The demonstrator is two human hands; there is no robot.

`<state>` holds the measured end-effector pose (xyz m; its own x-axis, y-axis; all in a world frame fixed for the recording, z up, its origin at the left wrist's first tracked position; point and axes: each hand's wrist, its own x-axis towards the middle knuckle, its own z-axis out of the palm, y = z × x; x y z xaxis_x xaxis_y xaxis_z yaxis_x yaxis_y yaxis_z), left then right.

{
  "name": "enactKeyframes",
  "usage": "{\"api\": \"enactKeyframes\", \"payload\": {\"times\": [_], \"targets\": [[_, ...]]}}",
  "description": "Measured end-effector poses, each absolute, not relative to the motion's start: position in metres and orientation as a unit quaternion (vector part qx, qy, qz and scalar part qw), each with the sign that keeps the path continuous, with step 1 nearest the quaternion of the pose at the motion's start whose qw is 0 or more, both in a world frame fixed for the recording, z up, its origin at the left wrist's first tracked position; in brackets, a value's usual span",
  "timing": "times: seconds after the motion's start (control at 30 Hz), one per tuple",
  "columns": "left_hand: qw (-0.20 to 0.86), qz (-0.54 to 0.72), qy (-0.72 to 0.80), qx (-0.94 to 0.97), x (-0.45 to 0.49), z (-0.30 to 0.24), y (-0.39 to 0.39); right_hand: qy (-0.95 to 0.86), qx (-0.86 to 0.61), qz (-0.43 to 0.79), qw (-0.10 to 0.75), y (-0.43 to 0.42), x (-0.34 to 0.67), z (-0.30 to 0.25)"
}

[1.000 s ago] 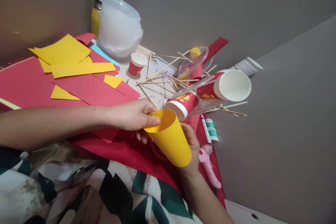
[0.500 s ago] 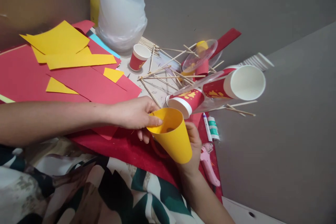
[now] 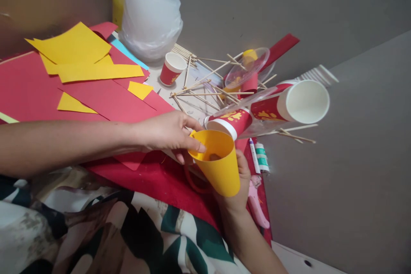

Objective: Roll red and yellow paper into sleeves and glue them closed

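Observation:
Both of my hands hold a sheet of yellow paper rolled into a wide tube (image 3: 220, 175), its open end facing up. My left hand (image 3: 170, 137) pinches the rim on the left, with the thumb inside the tube and the fingers outside. Wrapped round the right and lower side is my right hand (image 3: 240, 184); most of its fingers are hidden behind the paper. Something brownish, perhaps a fingertip, shows down inside the tube. Below my left hand a red curved strip (image 3: 192, 182) hangs partly hidden by the tube.
Red sheets (image 3: 22, 90) and yellow pieces (image 3: 80, 45) cover the left side. Behind stand clear plastic tubs (image 3: 150, 13), a small paper cup (image 3: 173, 68), joined wooden sticks (image 3: 208, 94) and larger paper cups (image 3: 269, 107). A pink glue gun (image 3: 257, 207) lies at the right edge.
The yellow tube has shifted slightly right and up in the view, along with both hands. Their hold on it looks the same.

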<state>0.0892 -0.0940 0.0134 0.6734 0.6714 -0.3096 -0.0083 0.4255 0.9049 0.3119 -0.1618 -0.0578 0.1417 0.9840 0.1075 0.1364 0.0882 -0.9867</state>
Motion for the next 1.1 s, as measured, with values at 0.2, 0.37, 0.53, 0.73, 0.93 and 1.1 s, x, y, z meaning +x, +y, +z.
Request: {"api": "enactKeyframes", "payload": {"times": [0.2,0.37,0.53,0.73,0.93,1.1], "targets": [[0.754,0.235,0.388,0.475,0.0911,0.0134,-0.0954,-0.504,-0.541,0.347,0.578,-0.1622,0.3105,-0.0582],[0.713,0.244,0.349,0.556,0.0879,0.0114,-0.0941,-0.492,-0.538,0.368,0.577,-0.1628,0.3101,-0.0570],[0.710,0.218,0.332,0.582,0.0839,0.0158,-0.0925,-0.498,-0.536,0.386,0.562,-0.1612,0.3104,-0.0538],[0.702,0.210,0.318,0.602,0.0817,0.0174,-0.0916,-0.491,-0.541,0.407,0.549,-0.1624,0.3155,-0.0591],[0.701,0.195,0.305,0.614,0.0823,0.0165,-0.0917,-0.525,-0.550,0.373,0.532,-0.1615,0.3145,-0.0603],[0.693,0.206,0.321,0.611,0.0852,0.0135,-0.0934,-0.503,-0.562,0.388,0.530,-0.1609,0.3090,-0.0564]]}}
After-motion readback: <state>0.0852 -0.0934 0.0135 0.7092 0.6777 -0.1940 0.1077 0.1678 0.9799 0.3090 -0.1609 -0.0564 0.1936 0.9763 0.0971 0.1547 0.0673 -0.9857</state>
